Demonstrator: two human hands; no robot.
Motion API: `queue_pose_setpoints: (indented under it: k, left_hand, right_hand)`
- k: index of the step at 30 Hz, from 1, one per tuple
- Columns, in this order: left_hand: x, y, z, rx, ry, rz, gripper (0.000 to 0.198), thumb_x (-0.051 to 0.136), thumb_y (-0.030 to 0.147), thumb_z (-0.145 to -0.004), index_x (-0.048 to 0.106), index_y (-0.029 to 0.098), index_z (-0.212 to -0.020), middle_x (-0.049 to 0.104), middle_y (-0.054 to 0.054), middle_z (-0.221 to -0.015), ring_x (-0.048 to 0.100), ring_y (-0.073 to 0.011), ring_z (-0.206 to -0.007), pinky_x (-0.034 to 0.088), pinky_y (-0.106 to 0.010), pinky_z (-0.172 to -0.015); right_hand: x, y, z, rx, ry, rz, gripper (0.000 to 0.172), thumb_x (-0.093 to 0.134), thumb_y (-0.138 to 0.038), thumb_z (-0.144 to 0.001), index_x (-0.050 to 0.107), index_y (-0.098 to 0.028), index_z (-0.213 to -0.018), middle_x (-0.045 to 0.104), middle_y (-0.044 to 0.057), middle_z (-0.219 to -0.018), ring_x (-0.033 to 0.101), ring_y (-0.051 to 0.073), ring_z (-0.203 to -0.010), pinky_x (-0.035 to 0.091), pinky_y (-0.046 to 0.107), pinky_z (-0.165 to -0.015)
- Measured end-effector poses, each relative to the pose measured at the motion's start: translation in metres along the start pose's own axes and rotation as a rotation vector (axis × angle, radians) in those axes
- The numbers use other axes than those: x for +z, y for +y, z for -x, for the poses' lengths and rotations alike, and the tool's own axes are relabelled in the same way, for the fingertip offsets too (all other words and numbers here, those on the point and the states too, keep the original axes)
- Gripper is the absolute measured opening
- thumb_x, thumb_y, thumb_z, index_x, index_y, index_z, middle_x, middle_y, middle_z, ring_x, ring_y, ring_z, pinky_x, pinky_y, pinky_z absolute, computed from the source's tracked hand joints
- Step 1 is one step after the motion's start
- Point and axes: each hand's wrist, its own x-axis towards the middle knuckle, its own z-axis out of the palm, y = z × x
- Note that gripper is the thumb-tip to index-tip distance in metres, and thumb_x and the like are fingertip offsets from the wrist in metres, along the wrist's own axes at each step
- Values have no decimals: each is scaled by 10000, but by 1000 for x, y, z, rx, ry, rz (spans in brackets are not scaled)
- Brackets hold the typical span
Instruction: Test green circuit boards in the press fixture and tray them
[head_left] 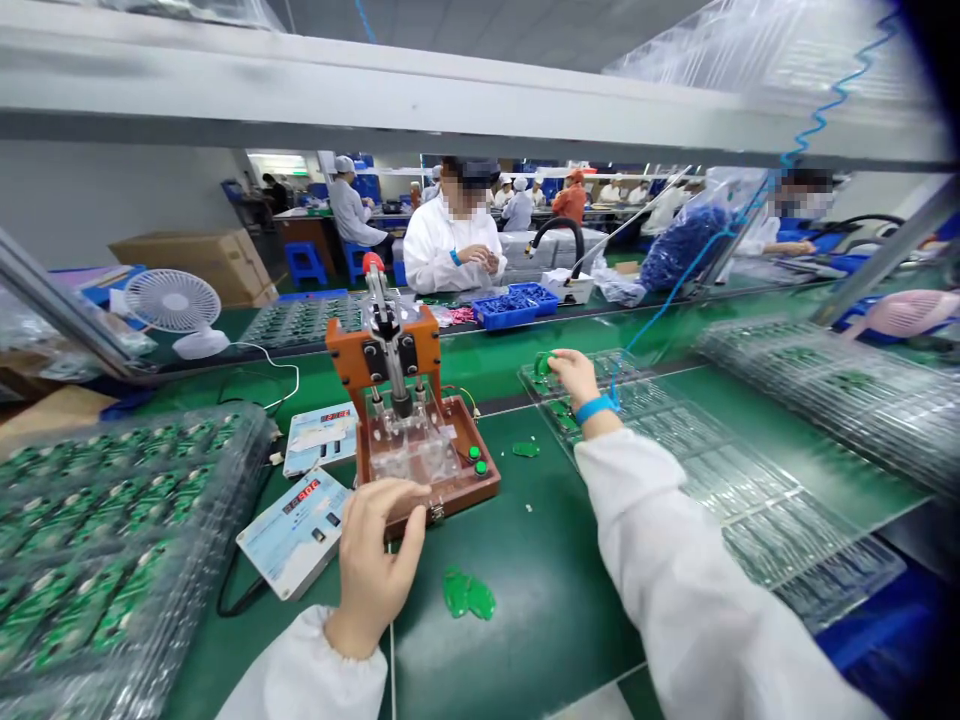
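Stacked clear trays (217, 535) of green circuit boards (139, 592) stand at left and a clear tray (720, 460) bearing green boards (561, 413) at its far end lies at right, with a press fixture (382, 360) between and a blue bin (511, 319) of blue parts (529, 297) beyond. The left hand (373, 570), loosely curved at the fixture's front, visibly grasps nothing. The right hand (577, 380) pinches a single board (541, 366) at the tray's far left corner, its free end left of the fingertips.

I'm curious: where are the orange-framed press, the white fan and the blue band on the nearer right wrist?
Orange-framed press (403, 403), head view: black plunger tip.
White fan (173, 301), head view: grille centre.
Blue band (595, 408), head view: middle of strap.
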Motion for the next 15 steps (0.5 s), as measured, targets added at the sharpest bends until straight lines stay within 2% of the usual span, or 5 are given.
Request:
queue_pose_setpoints:
  k: [3,9,12,15]
  left_hand:
    - [2,8,-2,82,-60,-11,190,583,116,-959,617,221,-1114,709,-37,-998,626,-221,-1004,451,-397,-932]
    - [1,11,-4,103,-115,8,213,572,76,-952,628,225,-1093,706,-27,-968,636,-209,-982,467,-376,-905]
    - [0,11,-3,88,-128,21,220,567,77,-951,628,230,-1097,706,-31,-977,641,-212,-978,480,-378,-899]
    - [0,12,-3,92,-139,44,235,567,65,-946,622,221,-1113,707,-36,-978,638,-212,-981,485,-379,-904]
  right_hand:
    - [-17,18,-39,100,53,190,281,643,-361,-996,636,-136,-1165,660,76,-1136,665,194,-984,589,387,-865]
    - [-27,48,-62,151,-27,471,276,650,-344,-993,640,-145,-1183,651,86,-1192,658,210,-1047,585,415,-912]
    - [-27,54,-72,125,-87,548,270,651,-350,-993,647,-144,-1167,662,78,-1161,668,198,-1006,594,391,-881]
    - [-26,57,-85,17,-81,590,264,647,-365,-996,658,-146,-1142,673,72,-1135,674,189,-978,596,376,-866]
